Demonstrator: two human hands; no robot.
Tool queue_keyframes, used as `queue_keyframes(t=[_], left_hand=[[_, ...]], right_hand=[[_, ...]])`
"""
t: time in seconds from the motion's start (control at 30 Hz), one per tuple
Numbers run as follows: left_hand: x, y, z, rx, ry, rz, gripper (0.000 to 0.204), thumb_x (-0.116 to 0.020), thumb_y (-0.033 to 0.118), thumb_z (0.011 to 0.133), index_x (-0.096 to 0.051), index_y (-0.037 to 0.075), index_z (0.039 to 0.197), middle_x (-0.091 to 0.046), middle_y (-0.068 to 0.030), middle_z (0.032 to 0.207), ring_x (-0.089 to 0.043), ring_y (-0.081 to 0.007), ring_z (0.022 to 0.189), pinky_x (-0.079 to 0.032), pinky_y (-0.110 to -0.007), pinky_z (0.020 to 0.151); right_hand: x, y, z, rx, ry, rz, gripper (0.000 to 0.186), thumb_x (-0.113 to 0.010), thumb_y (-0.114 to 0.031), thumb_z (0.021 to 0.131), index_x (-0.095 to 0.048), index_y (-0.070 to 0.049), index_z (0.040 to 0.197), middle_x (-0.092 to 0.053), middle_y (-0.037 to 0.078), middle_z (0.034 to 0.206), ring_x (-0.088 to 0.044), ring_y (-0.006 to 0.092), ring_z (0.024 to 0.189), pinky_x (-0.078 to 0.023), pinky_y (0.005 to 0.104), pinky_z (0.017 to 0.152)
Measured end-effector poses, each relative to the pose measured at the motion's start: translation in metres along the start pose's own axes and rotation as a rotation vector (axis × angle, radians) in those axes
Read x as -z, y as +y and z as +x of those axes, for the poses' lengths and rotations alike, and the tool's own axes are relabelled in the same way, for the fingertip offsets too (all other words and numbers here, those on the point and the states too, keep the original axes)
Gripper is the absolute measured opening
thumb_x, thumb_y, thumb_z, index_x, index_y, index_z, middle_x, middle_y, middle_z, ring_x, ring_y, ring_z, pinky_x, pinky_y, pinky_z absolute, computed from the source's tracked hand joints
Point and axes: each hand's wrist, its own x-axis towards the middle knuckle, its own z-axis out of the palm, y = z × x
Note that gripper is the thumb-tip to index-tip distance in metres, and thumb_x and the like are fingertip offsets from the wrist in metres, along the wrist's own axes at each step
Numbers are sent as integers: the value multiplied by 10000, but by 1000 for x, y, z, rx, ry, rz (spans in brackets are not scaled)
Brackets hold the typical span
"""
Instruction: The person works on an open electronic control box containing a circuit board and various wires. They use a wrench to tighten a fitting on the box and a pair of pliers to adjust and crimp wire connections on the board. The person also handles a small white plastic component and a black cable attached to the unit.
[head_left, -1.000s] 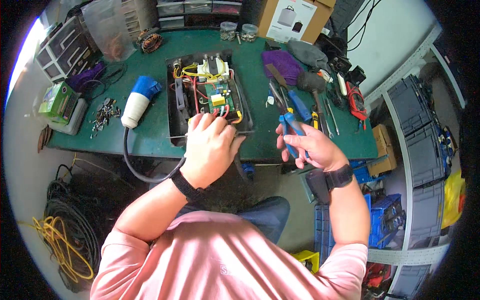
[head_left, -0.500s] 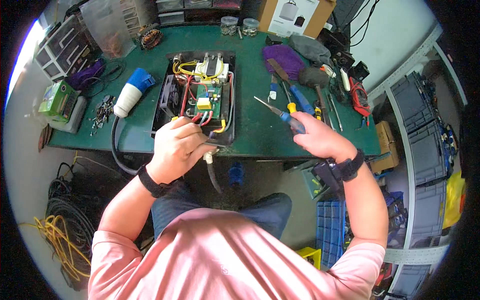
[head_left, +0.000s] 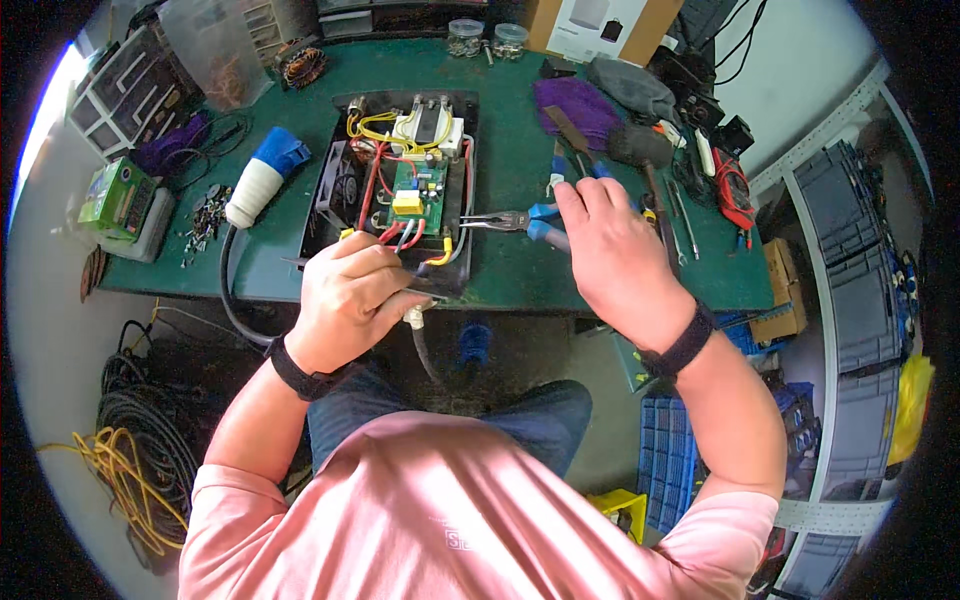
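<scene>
A black open-topped metal case (head_left: 322, 205) lies on the green workbench. It holds a green circuit board (head_left: 432, 182), a fan (head_left: 340, 182) and red, yellow and grey wires. At the case's near edge my left hand (head_left: 352, 290) is closed, thumb against fingers; what it pinches is hidden behind the fingers. A white cable gland (head_left: 416, 316) with a dark cable hangs just beside its thumb. My right hand (head_left: 622, 238) grips blue-handled long-nose pliers (head_left: 508, 221). Their slim jaws are slightly parted and point left, over the case's right side.
Left of the case stand a blue-and-white plug (head_left: 262, 182) on a thick cable and scattered small screws (head_left: 207, 222). To the right lie a purple cloth (head_left: 578, 110), a wrench (head_left: 684, 218) and a red multimeter (head_left: 734, 190). Grey bins (head_left: 862, 300) fill the side rack.
My right hand has raised and turned the pliers; their jaws have swung down to point left and now reach over the case's edge. My left hand stays almost where it was.
</scene>
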Motion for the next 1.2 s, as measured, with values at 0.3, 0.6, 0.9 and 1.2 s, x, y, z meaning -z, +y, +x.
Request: queue_keyframes(t=[0.3, 0.6, 0.9, 1.2], left_hand=[[0, 2, 2, 3, 10, -13, 198, -824, 170, 669, -698, 54, 769, -644, -48, 785, -626, -248, 760, -525, -364, 697], [0, 1, 1, 1, 19, -25, 195, -820, 165, 668, -691, 56, 765, -641, -48, 795, -618, -249, 766, -521, -374, 707], [-1, 0, 2, -14, 29, -18, 207, -820, 170, 662, -678, 59, 762, -640, -47, 799, -617, -249, 760, -519, -374, 686], [0, 0, 1, -13, 23, -17, 211, -815, 179, 669, -680, 59, 778, -640, -49, 804, -619, -254, 763, -520, -376, 679]], right_hand=[[9, -10, 7, 26, -10, -53, 207, -559, -107, 872, -571, -5, 1051, -568, 130, 983, -569, 282, 973, -532, 354, 822], [10, -10, 10, 66, -8, -83, 249, -588, -138, 868, -574, -3, 1077, -565, 122, 976, -571, 276, 967, -533, 354, 801], [-3, 8, 16, 123, -32, 14, 318, -594, -180, 899, -576, -11, 1167, -563, 122, 1003, -565, 290, 983, -536, 371, 807], [0, 9, 23, 133, -140, -19, 402, -639, -155, 875, -534, -33, 1243, -551, 125, 1091, -545, 307, 1031, -532, 397, 847]])
